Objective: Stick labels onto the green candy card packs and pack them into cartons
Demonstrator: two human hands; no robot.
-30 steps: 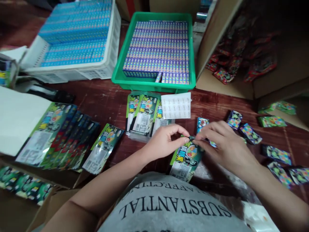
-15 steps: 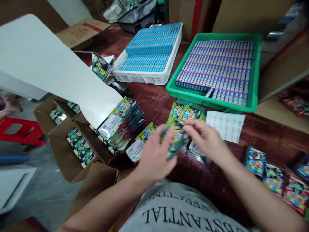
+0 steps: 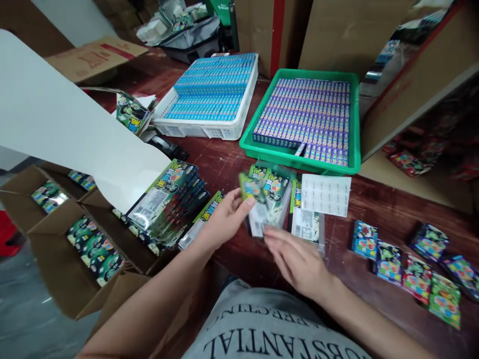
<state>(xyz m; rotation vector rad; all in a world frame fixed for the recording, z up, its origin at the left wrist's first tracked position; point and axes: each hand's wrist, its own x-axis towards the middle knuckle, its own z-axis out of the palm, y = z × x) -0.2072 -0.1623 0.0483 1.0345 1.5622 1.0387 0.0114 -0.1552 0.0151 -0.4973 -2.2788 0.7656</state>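
Observation:
My left hand (image 3: 234,217) pinches the left edge of a green printed packet (image 3: 252,192) with a pale label area, slightly blurred by motion. At the packet's lower end, my right hand (image 3: 297,262) has its fingertips closed on the corner, the fingers close together. Behind the held packet lie similar green packets (image 3: 279,187) in clear wrapping. Another such packet (image 3: 307,224) lies to their right, partly under a white sheet of stickers (image 3: 325,194). Left of my left hand are a single packet (image 3: 205,214) and a slanting stack of wrapped packets (image 3: 164,199).
Behind stand a white crate (image 3: 209,130) of blue boxes and a green tray (image 3: 269,152) of purple boxes. Several small colourful packets (image 3: 389,259) lie at right. Open cartons (image 3: 48,249) holding green packets stand at left, under a large white board (image 3: 75,119).
The packet in my hands has turned so its pale label area shows. My right hand has moved from its top edge down to its lower end. The view has shifted to the right.

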